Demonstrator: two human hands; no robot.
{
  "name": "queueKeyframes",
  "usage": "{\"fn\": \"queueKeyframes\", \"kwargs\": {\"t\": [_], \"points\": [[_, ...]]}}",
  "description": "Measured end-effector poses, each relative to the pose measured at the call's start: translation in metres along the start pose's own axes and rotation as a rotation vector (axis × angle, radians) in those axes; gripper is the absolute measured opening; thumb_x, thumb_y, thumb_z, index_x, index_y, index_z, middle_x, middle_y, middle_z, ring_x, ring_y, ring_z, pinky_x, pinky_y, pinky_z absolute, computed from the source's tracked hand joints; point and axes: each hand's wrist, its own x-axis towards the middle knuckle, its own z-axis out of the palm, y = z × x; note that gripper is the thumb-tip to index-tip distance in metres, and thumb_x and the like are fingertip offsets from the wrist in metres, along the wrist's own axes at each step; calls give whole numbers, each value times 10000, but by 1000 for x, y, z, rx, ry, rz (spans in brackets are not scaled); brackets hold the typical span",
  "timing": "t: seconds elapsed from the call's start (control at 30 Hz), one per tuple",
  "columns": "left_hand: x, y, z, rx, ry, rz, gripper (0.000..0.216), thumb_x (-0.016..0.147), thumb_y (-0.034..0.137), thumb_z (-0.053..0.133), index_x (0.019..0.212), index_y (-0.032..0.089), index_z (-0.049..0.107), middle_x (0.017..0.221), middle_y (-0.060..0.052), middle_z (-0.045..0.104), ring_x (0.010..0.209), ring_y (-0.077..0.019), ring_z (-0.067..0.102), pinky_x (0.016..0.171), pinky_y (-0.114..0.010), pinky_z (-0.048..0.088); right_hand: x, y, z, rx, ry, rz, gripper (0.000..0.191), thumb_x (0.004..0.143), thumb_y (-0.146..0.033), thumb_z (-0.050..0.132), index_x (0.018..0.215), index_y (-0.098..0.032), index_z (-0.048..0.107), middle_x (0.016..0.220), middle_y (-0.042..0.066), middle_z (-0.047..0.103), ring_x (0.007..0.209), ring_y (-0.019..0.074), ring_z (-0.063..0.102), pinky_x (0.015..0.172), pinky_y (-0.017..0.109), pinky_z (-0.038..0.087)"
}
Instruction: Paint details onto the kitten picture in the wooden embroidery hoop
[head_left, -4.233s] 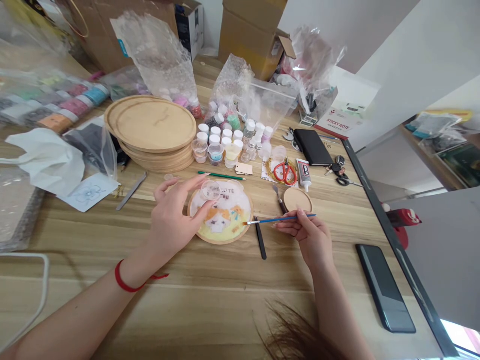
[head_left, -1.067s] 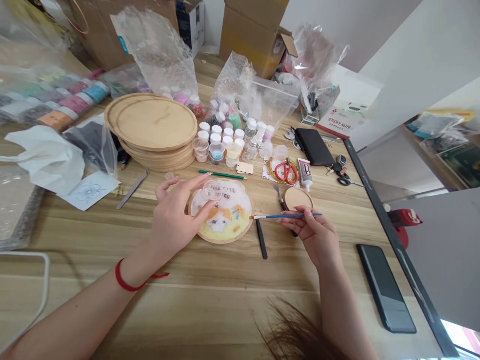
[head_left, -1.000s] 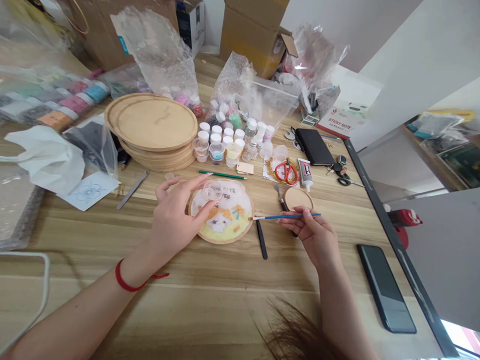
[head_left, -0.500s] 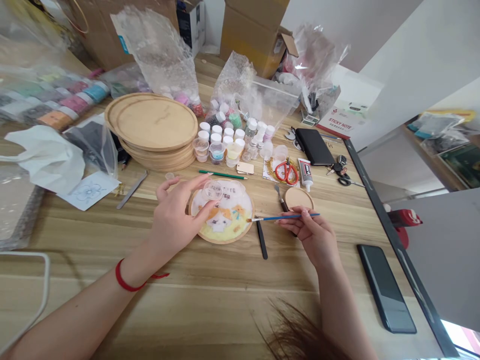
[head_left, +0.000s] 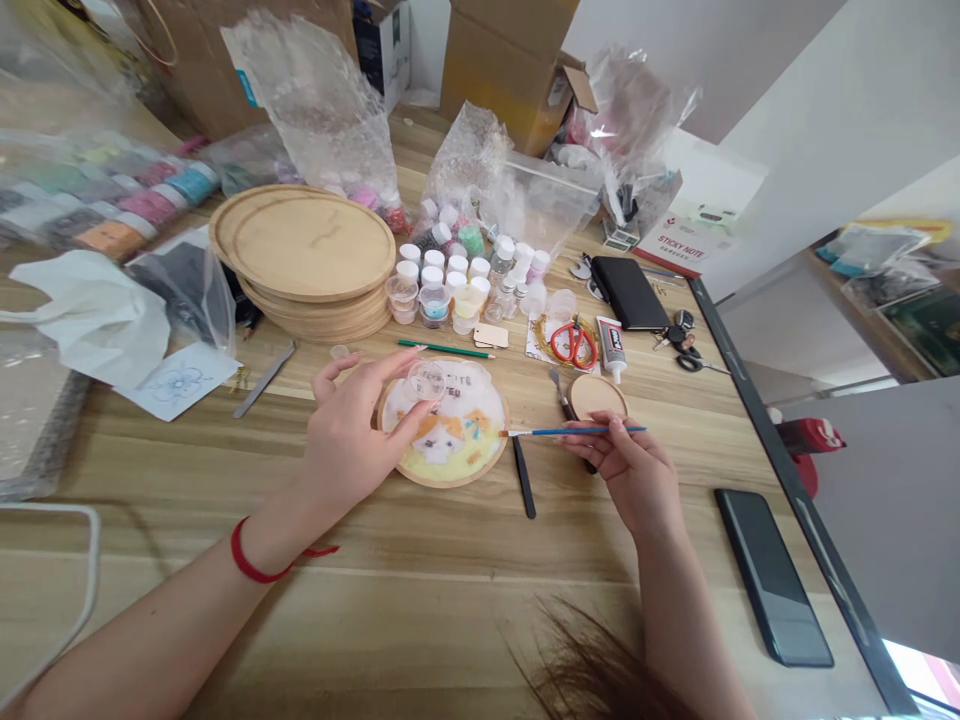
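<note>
My left hand (head_left: 346, 435) pinches a small clear round container (head_left: 424, 381) between thumb and forefinger, held over the upper left of a round wooden plaque (head_left: 454, 440) filled with a yellow, white and orange cat picture. My right hand (head_left: 628, 472) is closed on a thin blue-handled paintbrush (head_left: 574, 432), lying level. Its tip touches the right rim of the plaque. A red string circles my left wrist (head_left: 247, 560).
Behind the plaque: a green pencil (head_left: 444, 350), small white-capped jars (head_left: 450, 275), stacked wooden trays (head_left: 307, 250), red scissors (head_left: 571, 343), a glue tube (head_left: 612, 350), a small wooden disc (head_left: 598, 395). A black tool (head_left: 523, 478) lies right of the plaque. A phone (head_left: 772, 575) rests at the right edge.
The brush tip has crept slightly left and right along the plaque's right rim. My left hand has kept the clear container in the same place.
</note>
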Motion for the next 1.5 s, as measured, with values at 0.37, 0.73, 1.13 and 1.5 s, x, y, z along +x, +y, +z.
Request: {"fn": "queueKeyframes", "kwargs": {"t": [0.37, 0.73, 1.13, 1.5], "points": [[0, 0, 0, 31, 0, 16, 445, 897, 328, 711, 1309, 265, 552, 1112, -44, 774, 999, -241, 745, 1057, -462, 479, 1, 2, -3, 34, 11, -31, 245, 858, -402, 770, 912, -168, 721, 880, 122, 818, 760, 223, 799, 766, 354, 664], [-6, 8, 2, -39, -68, 68, 383, 918, 297, 672, 1286, 263, 570, 1104, -46, 780, 1027, -243, 736, 1072, -470, 469, -26, -14, 43, 53, -22, -263, 250, 913, -459, 710, 876, -215, 753, 875, 58, 807, 771, 215, 795, 799, 403, 669], [-6, 15, -1, -50, -44, 144, 325, 946, 294, 647, 1266, 272, 595, 1056, -20, 795, 951, -211, 754, 1096, -436, 444, -54, -8, 77, -366, -27, -500, 176, 950, -387, 662, 917, -264, 784, 925, 76, 820, 874, 253, 791, 846, 426, 648], [-4, 13, 0, -50, 5, 105, 375, 919, 322, 690, 1267, 262, 563, 1114, -43, 777, 978, -226, 748, 1058, -452, 489, -30, -2, 73, 213, -20, -56, 271, 856, -458, 775, 829, -190, 750, 805, 63, 815, 758, 203, 804, 743, 300, 669]]}}
